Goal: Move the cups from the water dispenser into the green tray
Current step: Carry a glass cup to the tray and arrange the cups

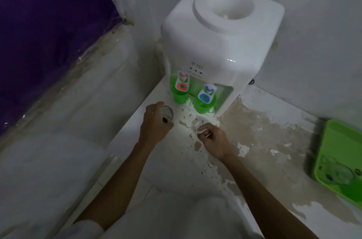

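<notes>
The white water dispenser point(215, 42) stands in the corner of the counter. Two green cups, one point(179, 96) under the red tap and one point(203, 107) under the blue tap, stand on its drip ledge. My left hand point(154, 127) is shut on a clear glass cup point(167, 114) with a dark bit at its bottom, just left of the dispenser's front. My right hand point(212, 139) hovers in front of the dispenser with its fingers curled in. The green tray point(333, 140) lies at the far right, and a clear cup point(340, 175) sits in it.
The white counter point(264, 131) has peeling, stained paint. White walls close in behind and to the right of the dispenser. A purple surface point(49, 33) fills the upper left, beyond the counter's left edge. A dark cable point(251, 82) shows behind the dispenser.
</notes>
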The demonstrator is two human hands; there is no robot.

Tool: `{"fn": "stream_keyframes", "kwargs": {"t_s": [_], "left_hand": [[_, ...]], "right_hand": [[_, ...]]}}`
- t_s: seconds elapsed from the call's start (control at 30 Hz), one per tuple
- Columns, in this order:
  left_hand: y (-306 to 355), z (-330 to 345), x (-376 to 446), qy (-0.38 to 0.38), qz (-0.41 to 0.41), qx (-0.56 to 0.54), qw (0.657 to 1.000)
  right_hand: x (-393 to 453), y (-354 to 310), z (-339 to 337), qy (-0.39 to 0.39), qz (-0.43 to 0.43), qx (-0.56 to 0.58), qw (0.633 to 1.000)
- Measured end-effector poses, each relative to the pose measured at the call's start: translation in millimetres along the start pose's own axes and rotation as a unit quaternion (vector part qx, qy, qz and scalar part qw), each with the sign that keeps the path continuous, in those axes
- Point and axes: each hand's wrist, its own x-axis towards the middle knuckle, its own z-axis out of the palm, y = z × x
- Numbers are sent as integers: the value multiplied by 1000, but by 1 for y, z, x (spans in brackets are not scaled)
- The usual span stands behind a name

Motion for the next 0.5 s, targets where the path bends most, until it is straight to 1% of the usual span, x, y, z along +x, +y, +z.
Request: {"fn": "stream_keyframes", "kwargs": {"t_s": [0.1,0.2,0.3,0.4,0.5], "left_hand": [[-5,5,15,-52,-1,25,998],[-9,9,22,-43,12,56,997],[-8,9,26,-35,16,64,997],[-2,11,23,-48,22,57,997],[14,20,10,-72,39,23,996]], "right_hand": [[2,2,-4,8,10,-4,1000],[-2,8,-13,17,18,-1,1000],[-9,15,-23,23,27,12,999],[-19,25,-32,28,35,39,998],[-30,38,-42,37,47,63,996]]}}
